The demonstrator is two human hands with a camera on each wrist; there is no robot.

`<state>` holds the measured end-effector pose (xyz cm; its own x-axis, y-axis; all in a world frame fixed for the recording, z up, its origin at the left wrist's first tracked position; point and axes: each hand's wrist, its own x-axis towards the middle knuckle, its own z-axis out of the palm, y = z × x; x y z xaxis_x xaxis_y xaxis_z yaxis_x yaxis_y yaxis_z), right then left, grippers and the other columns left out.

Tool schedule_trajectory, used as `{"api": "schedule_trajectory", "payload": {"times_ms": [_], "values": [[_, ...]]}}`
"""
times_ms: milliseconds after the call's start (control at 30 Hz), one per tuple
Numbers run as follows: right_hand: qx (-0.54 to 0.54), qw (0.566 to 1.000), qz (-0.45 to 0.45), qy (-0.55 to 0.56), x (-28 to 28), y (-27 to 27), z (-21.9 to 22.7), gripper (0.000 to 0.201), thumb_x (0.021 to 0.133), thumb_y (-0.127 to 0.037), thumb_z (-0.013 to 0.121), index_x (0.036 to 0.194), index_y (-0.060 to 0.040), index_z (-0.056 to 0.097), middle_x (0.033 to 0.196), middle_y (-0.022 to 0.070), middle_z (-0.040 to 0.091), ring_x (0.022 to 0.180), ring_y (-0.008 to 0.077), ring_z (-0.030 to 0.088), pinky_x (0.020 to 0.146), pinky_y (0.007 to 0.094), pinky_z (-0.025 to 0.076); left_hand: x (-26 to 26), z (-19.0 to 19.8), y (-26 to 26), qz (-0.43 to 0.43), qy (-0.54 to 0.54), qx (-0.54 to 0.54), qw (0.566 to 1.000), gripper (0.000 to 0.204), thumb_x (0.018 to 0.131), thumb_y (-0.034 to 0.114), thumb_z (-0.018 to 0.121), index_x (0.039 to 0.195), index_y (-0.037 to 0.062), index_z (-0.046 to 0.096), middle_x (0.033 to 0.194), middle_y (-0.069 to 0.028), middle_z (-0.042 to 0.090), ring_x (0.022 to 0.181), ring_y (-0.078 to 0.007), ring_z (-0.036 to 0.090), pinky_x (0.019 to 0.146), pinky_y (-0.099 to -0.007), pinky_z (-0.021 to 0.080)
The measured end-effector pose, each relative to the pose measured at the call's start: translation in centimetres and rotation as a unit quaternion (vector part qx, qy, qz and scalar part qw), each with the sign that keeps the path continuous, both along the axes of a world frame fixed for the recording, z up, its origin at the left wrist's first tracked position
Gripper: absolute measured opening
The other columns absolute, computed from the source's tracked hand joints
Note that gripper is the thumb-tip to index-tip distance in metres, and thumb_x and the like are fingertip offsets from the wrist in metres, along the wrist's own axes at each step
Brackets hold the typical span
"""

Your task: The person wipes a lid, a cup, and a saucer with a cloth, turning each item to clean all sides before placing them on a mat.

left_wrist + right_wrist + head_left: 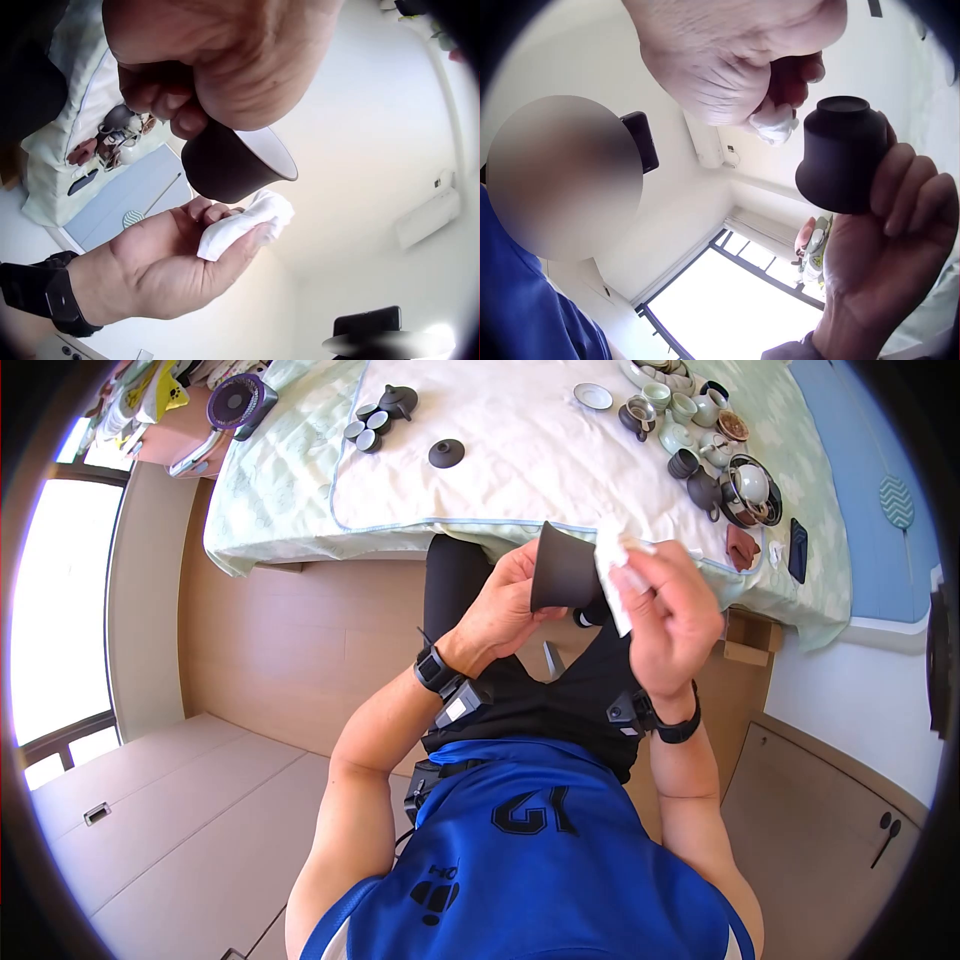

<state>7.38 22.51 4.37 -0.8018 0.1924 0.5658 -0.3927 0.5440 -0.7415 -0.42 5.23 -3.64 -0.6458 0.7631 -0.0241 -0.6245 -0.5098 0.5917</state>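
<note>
In the head view my left hand (503, 608) grips a dark brown flared tea bowl (563, 570), tipped on its side above my lap. Its white inside shows at the rim of the bowl (232, 161) in the left wrist view. My right hand (678, 618) pinches a crumpled white tissue (611, 582) just beside the bowl's foot end. From the right wrist, the bowl (841, 157) shows its small foot, with the left fingers curled along its side. Out on the table lies a dark lid (446, 453), knob up.
A dark teapot (399, 401) with several small cups (367, 440) sits at the table's far left. Crowded teaware, including a white saucer (593, 397) and a bowl-shaped tray (740, 510), fills the right. A brown cloth (742, 547) and a phone (798, 550) lie near the front right edge.
</note>
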Motion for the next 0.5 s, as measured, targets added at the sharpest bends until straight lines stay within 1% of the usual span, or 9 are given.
{"api": "schedule_trajectory", "payload": {"times_ms": [33,100,133,233,300,367,400,467,500], "values": [[0.013,1.0,0.027,0.0,0.1,-0.5,0.5,0.016,0.089,0.004,0.075,0.106,0.0056,0.075,0.08,0.0091,0.059,0.065,0.0196,0.053,0.06,0.0303,0.042,0.2,0.7,0.4,0.014,-0.003,-0.056,0.998,0.015,0.103,0.008,0.067,0.119,0.0064,0.067,0.088,0.0029,0.064,0.068,-0.0053,0.052,0.062,-0.0233,0.042],[0.035,0.996,0.071,0.049,-0.2,-0.6,-0.5,0.017,0.09,0.003,0.075,0.107,0.0052,0.075,0.08,0.0095,0.059,0.065,0.0214,0.054,0.06,0.0312,0.043,0.9,2.2,1.3,0.045,-0.009,-0.168,0.985,0.019,0.103,0.007,0.066,0.122,0.0046,0.067,0.085,0.0026,0.062,0.069,-0.0057,0.052,0.064,-0.0263,0.045],[0.05,0.995,0.072,0.043,-0.3,-0.6,-0.7,0.017,0.09,0.003,0.074,0.107,0.0058,0.074,0.081,0.0095,0.058,0.065,0.0221,0.054,0.059,0.0319,0.043,0.7,0.3,1.2,0.056,0.081,-0.154,0.983,0.022,0.105,0.009,0.066,0.127,0.0041,0.066,0.092,0.0021,0.067,0.076,-0.0055,0.059,0.067,-0.0253,0.05],[0.042,0.999,0.001,-0.007,-0.4,0.3,-0.9,0.015,0.091,0.004,0.072,0.106,0.0069,0.074,0.081,0.0094,0.057,0.065,0.0203,0.053,0.059,0.0311,0.042,0.3,0.3,0.1,0.027,0.176,-0.251,0.951,0.023,0.106,0.014,0.066,0.127,0.0033,0.066,0.096,0.0011,0.07,0.081,-0.0059,0.063,0.07,-0.0245,0.052],[-0.022,0.998,-0.027,-0.053,-1.0,1.4,-2.5,0.013,0.092,0.005,0.073,0.105,0.0082,0.073,0.081,0.0069,0.058,0.067,0.0129,0.051,0.061,0.0281,0.039,0.6,0.5,0.0,0.07,0.238,-0.316,0.916,0.025,0.108,0.018,0.064,0.126,0.0004,0.067,0.097,-0.0007,0.072,0.083,-0.0059,0.065,0.071,-0.024,0.053],[-0.144,0.988,-0.03,-0.042,-0.7,2.0,-3.9,0.014,0.095,0.004,0.074,0.108,0.0094,0.073,0.087,0.0037,0.063,0.072,0.0081,0.052,0.064,0.0246,0.041,0.6,0.8,0.0,0.123,0.286,-0.377,0.872,0.024,0.108,0.017,0.064,0.123,-0.001,0.068,0.094,-0.001,0.072,0.082,-0.0058,0.064,0.071,-0.0249,0.053],[-0.181,0.982,-0.02,-0.052,-0.5,1.7,-3.7,0.014,0.096,0.003,0.074,0.109,0.0096,0.073,0.089,0.0032,0.064,0.075,0.007,0.053,0.066,0.0233,0.042,0.6,1.4,0.0,0.144,0.31,-0.413,0.844,0.024,0.106,0.014,0.063,0.121,-0.0038,0.068,0.093,-0.0037,0.073,0.082,-0.0064,0.064,0.072,-0.0266,0.053],[-0.254,0.964,-0.004,-0.074,0.4,0.9,-3.2,0.016,0.098,0.002,0.073,0.112,0.0102,0.073,0.094,0.0023,0.067,0.08,0.005,0.055,0.07,0.0209,0.044,0.5,1.5,0.1,0.165,0.336,-0.436,0.818,0.024,0.104,0.012,0.064,0.121,-0.0042,0.069,0.091,-0.0056,0.073,0.079,-0.0072,0.063,0.07,-0.0279,0.052],[-0.235,0.967,-0.001,-0.098,0.5,0.7,-3.7,0.021,0.099,-0.001,0.074,0.117,0.0101,0.072,0.097,0.0027,0.069,0.084,0.0045,0.058,0.075,0.019,0.047,0.3,1.5,0.2,0.175,0.351,-0.446,0.805,0.024,0.103,0.012,0.064,0.121,-0.0044,0.069,0.09,-0.0066,0.073,0.078,-0.0076,0.063,0.069,-0.0285,0.052]]}}
